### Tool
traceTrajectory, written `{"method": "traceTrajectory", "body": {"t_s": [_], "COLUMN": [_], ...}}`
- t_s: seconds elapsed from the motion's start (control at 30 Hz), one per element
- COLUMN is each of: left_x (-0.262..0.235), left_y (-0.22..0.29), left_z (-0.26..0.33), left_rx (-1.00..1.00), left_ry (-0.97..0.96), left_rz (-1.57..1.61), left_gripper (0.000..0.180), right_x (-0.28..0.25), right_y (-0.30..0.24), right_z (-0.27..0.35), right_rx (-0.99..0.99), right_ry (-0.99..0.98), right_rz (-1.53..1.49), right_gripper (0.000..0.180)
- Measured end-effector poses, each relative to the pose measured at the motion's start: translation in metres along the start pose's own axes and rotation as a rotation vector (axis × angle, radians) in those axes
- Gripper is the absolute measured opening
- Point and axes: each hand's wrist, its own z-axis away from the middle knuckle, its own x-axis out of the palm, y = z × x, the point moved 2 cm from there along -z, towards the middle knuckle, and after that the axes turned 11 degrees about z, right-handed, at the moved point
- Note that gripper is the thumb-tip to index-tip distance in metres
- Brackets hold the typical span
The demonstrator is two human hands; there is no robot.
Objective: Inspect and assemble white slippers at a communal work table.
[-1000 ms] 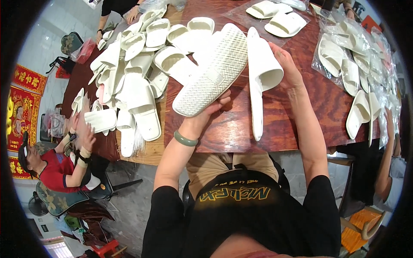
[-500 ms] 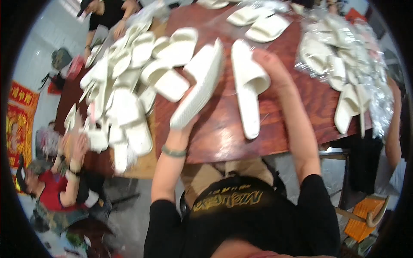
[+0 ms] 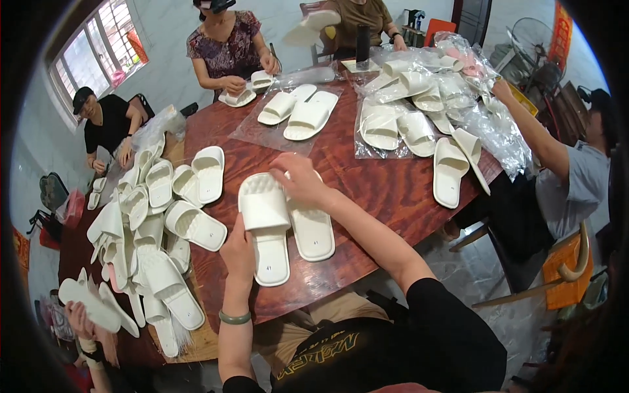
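Hands (image 3: 304, 181) on slippers (image 3: 265, 211), dark insole print (image 3: 272, 267), yellow shirt lettering (image 3: 321, 359)

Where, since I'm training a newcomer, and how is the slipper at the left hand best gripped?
Probably the left side of its strap, coming from the left. The slipper faces top up, its strap raised above the insole, and the other slipper sits close on its right; the left side, by the left hand, looks freer.
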Motion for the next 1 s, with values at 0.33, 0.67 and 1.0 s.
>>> {"method": "traceTrajectory", "body": {"t_s": [0.33, 0.67, 1.0], "left_x": [-0.003, -0.011, -0.009], "left_y": [0.022, 0.019, 0.001], "left_z": [-0.004, 0.007, 0.011], "left_rx": [-0.089, 0.166, -0.142], "left_ry": [0.049, -0.101, -0.065], "left_rz": [0.005, 0.380, 0.517], "left_gripper": [0.045, 0.044, 0.030], "right_x": [0.026, 0.013, 0.019], "right_y": [0.016, 0.004, -0.010], "right_z": [-0.010, -0.028, -0.024], "right_rx": [0.459, 0.707, 0.697], "right_ry": [-0.153, -0.326, -0.260], "right_rz": [-0.367, -0.947, -1.049], "right_gripper": [0.025, 0.032, 0.027]}}
